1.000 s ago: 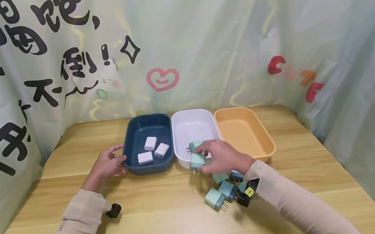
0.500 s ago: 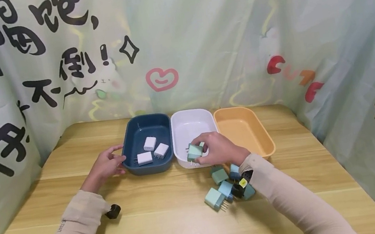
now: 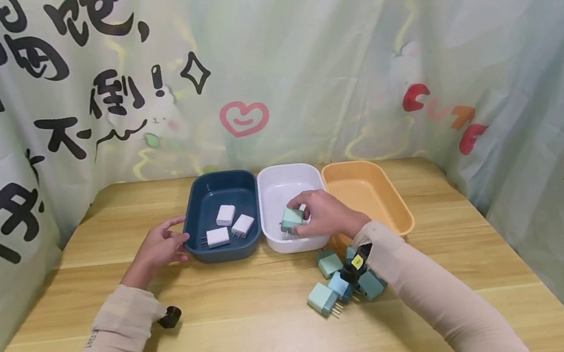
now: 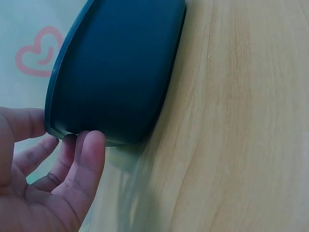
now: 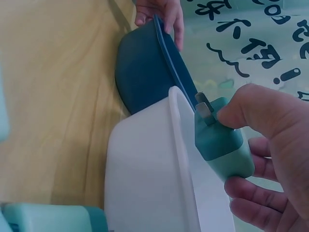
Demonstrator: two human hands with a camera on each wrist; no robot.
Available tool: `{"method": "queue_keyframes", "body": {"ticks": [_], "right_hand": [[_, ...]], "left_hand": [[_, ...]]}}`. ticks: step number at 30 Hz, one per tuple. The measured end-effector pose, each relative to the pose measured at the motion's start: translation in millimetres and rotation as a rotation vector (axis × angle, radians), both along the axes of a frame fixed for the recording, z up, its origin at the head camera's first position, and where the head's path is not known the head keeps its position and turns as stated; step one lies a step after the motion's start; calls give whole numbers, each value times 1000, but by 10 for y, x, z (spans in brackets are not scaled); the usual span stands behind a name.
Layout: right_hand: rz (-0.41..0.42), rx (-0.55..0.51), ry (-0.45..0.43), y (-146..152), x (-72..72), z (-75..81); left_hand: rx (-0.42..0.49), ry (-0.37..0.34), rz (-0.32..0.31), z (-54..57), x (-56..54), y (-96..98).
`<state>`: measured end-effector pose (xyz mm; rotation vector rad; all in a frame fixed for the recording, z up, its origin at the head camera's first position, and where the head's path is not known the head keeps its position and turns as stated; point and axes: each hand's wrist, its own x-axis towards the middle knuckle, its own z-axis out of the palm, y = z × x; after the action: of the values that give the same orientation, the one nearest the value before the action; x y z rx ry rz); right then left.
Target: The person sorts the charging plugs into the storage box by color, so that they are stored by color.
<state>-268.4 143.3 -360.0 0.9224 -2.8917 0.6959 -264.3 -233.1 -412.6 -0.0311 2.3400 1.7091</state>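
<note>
My right hand (image 3: 326,213) pinches a two-tone green charger plug (image 3: 292,219) over the white tray (image 3: 290,175). The right wrist view shows the held charger plug (image 5: 222,142) with its metal prongs exposed, between thumb and fingers beside the tray's rim. Part of another plug seems to show behind it, mostly hidden. My left hand (image 3: 159,250) holds the near left edge of the dark blue tray (image 3: 218,184); in the left wrist view, digits touch its rim and outer wall. Several white charger plugs (image 3: 217,238) lie inside that tray.
An orange tray (image 3: 365,188) stands right of the white one, all three side by side. A pile of green and blue charger plugs (image 3: 322,298) lies on the wooden table (image 3: 229,340), partly under my right wrist. A printed curtain (image 3: 327,73) surrounds the table.
My right hand has carried the green charger plug slightly forward, from the white tray's front edge to over its inside. My left hand has stayed at the blue tray.
</note>
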Motion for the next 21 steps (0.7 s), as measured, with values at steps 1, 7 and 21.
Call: {"method": "queue_keyframes", "body": {"ticks": [1, 7, 21], "right_hand": [[0, -2, 1, 0, -15, 1], [4, -14, -13, -18, -100, 10], [-10, -72, -87, -21, -347, -13]], "left_hand": [[-2, 0, -1, 1, -2, 1], [-9, -8, 5, 3, -4, 5], [0, 10, -1, -13, 1, -8]]}}
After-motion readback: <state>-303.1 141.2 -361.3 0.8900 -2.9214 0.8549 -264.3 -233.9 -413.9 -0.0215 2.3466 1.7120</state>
